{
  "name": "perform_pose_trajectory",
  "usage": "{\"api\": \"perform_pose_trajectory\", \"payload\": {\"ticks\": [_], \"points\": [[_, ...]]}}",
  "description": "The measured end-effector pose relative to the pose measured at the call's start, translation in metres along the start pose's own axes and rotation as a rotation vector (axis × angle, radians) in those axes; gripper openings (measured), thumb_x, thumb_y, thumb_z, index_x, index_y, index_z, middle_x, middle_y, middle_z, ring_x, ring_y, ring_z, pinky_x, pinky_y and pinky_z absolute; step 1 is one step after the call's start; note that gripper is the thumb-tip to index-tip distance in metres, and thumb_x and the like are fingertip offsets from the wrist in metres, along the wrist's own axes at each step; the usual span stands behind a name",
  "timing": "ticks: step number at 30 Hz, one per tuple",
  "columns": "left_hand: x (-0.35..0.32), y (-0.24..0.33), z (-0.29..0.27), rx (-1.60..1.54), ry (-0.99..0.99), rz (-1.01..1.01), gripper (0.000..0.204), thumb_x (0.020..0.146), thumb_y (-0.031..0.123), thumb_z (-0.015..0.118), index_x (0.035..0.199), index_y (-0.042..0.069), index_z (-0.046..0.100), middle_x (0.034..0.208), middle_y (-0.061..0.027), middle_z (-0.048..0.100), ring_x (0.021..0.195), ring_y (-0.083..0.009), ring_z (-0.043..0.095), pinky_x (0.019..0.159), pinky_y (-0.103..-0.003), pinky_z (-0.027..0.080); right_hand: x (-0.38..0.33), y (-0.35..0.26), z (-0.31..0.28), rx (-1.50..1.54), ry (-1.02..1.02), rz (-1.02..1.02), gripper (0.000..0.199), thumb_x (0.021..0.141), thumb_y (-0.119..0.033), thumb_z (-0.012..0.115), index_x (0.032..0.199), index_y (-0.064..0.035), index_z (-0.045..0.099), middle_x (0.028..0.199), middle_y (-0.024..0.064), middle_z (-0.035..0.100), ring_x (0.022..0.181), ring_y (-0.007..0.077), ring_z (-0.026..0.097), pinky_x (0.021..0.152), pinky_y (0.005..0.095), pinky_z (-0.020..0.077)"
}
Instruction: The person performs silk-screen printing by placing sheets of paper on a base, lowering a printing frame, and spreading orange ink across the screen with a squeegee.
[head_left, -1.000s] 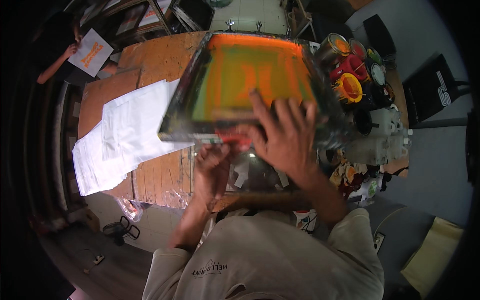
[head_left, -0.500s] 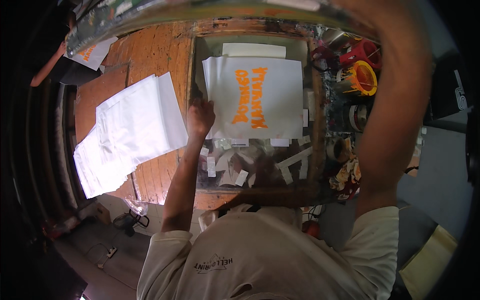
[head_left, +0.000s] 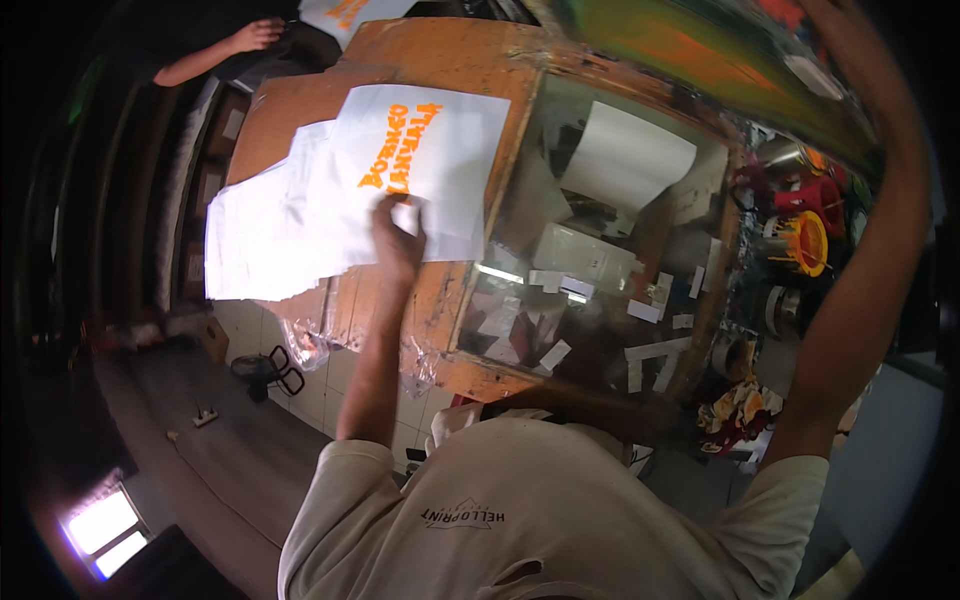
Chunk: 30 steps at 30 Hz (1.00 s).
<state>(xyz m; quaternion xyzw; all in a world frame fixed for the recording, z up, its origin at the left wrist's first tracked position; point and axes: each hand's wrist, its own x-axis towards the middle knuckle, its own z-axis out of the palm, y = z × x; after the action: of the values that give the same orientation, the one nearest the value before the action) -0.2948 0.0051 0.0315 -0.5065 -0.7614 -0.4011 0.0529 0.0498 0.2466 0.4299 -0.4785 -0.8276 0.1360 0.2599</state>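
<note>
Nearest us on the right, crumpled, stained rags (head_left: 738, 412) lie beside a tape roll (head_left: 738, 358). Pale strips (head_left: 553, 356) dot the smooth glass panel (head_left: 600, 335) set in the scuffed wooden table (head_left: 430, 48). We curl the left hand's (head_left: 398, 250) thumb and finger into a ring over the printed sheet (head_left: 440, 150), which overlaps the fanned paper stack (head_left: 265, 235); whether they pinch it, we cannot tell. Farther, a curled blank sheet (head_left: 630, 150) rests on the glass, and a paint-crusted yellow tin (head_left: 808, 243) stands rightward. The tilted, paint-smeared screen (head_left: 690, 60) blocks the far corner; our raised right hand (head_left: 842, 25) is at its edge, its grip unclear. Across, another person's hand (head_left: 260, 36) shows.
</note>
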Motion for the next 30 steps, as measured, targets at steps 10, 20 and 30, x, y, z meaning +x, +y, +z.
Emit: {"api": "perform_pose_trajectory", "payload": {"ticks": [10, 20, 30], "points": [[-0.066, 0.053, 0.016, -0.013, -0.096, -0.092, 0.018, 0.085, 0.017, 0.073, 0.100, 0.008, 0.071, 0.121, -0.0124, 0.067, 0.114, -0.0324, 0.060, 0.102, -0.051, 0.041, -0.029, -0.029, 0.012, 0.046, -0.050, 0.063, 0.035, 0.103, -0.037, 0.061, 0.101, -0.0029, 0.068, 0.068, 0.0020, 0.059, 0.052, 0.0087, 0.051, 0.048, 0.0260, 0.0435], [-0.101, 0.191, 0.109, 0.022, -0.745, 0.331, 0.075, 0.097, 0.053, 0.059, 0.158, 0.015, 0.037, 0.169, -0.0206, 0.015, 0.155, -0.0491, 0.003, 0.112, -0.081, 0.002, -0.023, -0.040, 0.002, -0.193, -0.116, 0.280, 0.038, 0.103, -0.037, 0.057, 0.105, -0.0022, 0.071, 0.077, 0.0075, 0.070, 0.060, 0.0121, 0.060, 0.055, 0.0264, 0.0493], [-0.131, 0.255, 0.146, -0.105, -0.881, 0.423, 0.080, 0.096, 0.051, 0.062, 0.158, 0.009, 0.034, 0.168, -0.0243, 0.010, 0.157, -0.0417, 0.002, 0.120, -0.070, 0.003, -0.034, 0.027, -0.001, -0.415, -0.183, -0.310, 0.034, 0.101, -0.027, 0.053, 0.096, -0.0019, 0.076, 0.091, 0.0099, 0.076, 0.069, 0.0178, 0.067, 0.062, 0.0293, 0.0531]]}}
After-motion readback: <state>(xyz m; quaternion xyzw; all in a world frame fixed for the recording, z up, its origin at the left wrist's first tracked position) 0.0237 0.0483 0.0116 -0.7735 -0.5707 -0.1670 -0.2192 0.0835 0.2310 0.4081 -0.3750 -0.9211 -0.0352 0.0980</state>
